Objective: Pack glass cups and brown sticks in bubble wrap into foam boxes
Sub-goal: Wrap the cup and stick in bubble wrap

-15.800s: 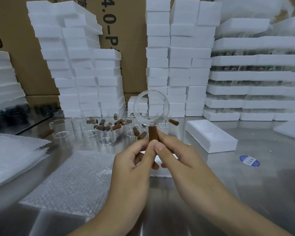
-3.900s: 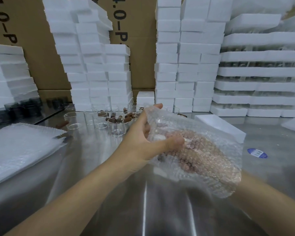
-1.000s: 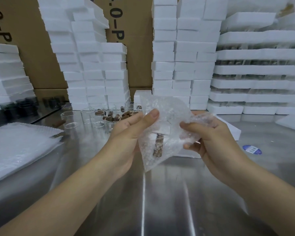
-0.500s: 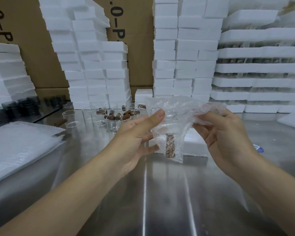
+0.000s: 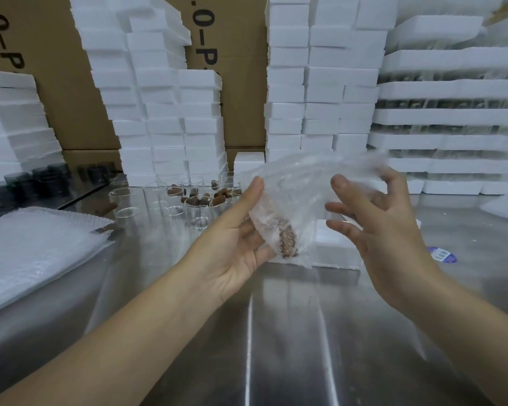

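My left hand (image 5: 235,244) holds a clear bubble wrap bundle (image 5: 291,200) above the steel table; its index finger lies straight up the wrap's left side and the thumb is at the bottom. A brown stick (image 5: 288,243) shows through the lower part of the wrap; the glass cup inside is hard to make out. Beside the bundle's right side, my right hand (image 5: 387,230) has its fingers spread, and the wrap's blurred top edge is by the fingertips. A white foam box (image 5: 335,247) lies on the table just behind the bundle.
Several empty glass cups (image 5: 200,212) and loose brown sticks (image 5: 217,197) stand behind my left hand. A stack of bubble wrap sheets (image 5: 33,253) lies at the left. Tall foam box stacks (image 5: 159,112) line the back. Dark cups (image 5: 27,183) sit far left; a blue sticker (image 5: 442,254) is at the right.
My right hand has let go of the wrap's upper edge and spread its fingers. The bundle has stayed in my left hand, tilted slightly.
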Demonstrator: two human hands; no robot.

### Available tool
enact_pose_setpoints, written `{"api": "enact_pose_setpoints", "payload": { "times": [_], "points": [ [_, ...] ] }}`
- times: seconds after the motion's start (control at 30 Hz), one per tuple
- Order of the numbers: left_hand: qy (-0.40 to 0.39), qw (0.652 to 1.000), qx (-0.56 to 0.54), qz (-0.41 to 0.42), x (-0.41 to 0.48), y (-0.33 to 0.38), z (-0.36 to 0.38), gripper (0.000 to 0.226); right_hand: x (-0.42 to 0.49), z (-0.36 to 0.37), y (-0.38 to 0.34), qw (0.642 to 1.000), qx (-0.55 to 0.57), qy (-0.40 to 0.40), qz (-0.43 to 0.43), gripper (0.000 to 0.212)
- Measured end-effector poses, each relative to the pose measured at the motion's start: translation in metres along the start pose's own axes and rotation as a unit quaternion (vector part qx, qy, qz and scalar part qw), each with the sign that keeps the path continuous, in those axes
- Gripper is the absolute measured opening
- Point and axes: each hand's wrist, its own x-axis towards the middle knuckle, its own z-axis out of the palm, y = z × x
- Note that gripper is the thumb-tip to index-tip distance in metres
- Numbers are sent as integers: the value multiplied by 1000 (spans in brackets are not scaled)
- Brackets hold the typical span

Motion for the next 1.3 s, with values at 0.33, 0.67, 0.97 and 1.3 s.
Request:
{"api": "enact_pose_setpoints", "payload": {
  "times": [0.33, 0.67, 0.97, 1.3],
  "points": [
    [24, 994, 61, 89, -2, 2, -2, 45, -26, 20, 12, 964, -127, -180, 151, 66],
    [10, 969, 220, 108, -5, -21, 2, 79, -31, 24, 8, 957, -129, -222, 136, 24],
    [-89, 909, 387, 130, 3, 3, -8, 59, -17, 11, 4, 938, -210, -220, 169, 26],
    [-111, 841, 496, 182, -2, -14, -12, 67, -23, 7, 11, 889, -318, -329, 20, 36]
  ]
}}
